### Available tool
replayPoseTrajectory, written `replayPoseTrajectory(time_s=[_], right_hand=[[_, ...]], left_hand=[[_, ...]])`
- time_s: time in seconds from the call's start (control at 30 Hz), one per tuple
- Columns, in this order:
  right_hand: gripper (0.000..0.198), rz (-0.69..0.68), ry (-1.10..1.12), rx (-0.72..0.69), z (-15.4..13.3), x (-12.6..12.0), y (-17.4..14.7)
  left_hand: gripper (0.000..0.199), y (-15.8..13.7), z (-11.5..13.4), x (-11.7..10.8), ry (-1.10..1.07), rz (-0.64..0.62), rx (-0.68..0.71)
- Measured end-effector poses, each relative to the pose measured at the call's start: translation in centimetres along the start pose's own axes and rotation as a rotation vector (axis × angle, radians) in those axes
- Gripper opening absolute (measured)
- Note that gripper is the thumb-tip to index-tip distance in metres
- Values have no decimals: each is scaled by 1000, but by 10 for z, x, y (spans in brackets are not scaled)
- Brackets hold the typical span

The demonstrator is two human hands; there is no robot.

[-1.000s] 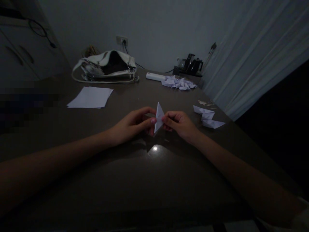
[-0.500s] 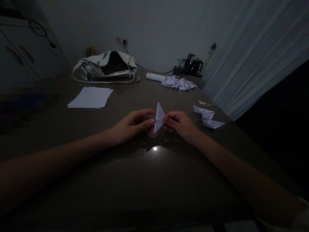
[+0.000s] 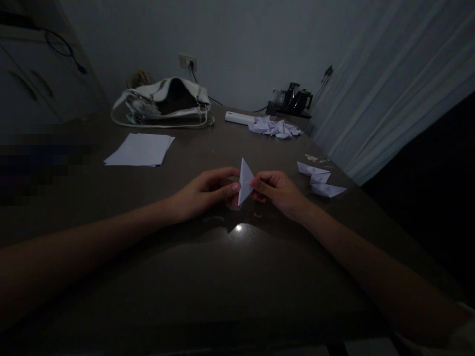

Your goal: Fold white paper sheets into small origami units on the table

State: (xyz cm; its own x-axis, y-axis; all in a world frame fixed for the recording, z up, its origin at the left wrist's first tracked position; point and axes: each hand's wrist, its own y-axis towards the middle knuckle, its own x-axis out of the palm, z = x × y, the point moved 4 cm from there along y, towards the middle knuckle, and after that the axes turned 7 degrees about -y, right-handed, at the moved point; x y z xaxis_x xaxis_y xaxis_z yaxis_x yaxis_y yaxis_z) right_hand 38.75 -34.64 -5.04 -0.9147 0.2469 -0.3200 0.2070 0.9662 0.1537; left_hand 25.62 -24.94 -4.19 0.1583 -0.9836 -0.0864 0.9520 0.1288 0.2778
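Between my two hands, above the middle of the dark table (image 3: 208, 277), is a small folded piece of white paper (image 3: 245, 181), triangular, with its long edge toward the left. My left hand (image 3: 208, 192) grips that long edge, thumb in front and fingers behind. On the other side, my right hand (image 3: 276, 190) pinches the triangle's right corner between thumb and fingers. The fingers behind the paper are partly hidden. Right of my right hand lie several folded white paper pieces (image 3: 322, 180), apart from it.
A stack of white paper sheets (image 3: 140, 149) lies at the left. Behind it stands an open white handbag (image 3: 166, 101). At the back right are a white bar-shaped object (image 3: 238, 117), a heap of folded papers (image 3: 274, 127) and a black kettle (image 3: 301, 101) by the curtain.
The folded paper has tilted slightly, its lower tip shifting a little to the right. Both hands keep hold of it and have hardly moved.
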Motion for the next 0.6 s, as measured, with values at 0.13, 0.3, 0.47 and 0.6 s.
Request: replayPoseTrajectory(time_s=[0.13,0.3,0.47,0.6], right_hand=[[47,-3,19,-11,-1,0,0],[45,-43,-7,-24,0,1,0],[44,-87,-111,-41,-1,4,-2],[46,-76,-138,-16,0,5,-2]], left_hand=[[27,0,-1,0,-11,-1,-10],[27,-2,-3,2,-57,-29,-67],[31,-1,1,4,-29,-48,-64],[26,-1,3,5,-22,-75,-22]])
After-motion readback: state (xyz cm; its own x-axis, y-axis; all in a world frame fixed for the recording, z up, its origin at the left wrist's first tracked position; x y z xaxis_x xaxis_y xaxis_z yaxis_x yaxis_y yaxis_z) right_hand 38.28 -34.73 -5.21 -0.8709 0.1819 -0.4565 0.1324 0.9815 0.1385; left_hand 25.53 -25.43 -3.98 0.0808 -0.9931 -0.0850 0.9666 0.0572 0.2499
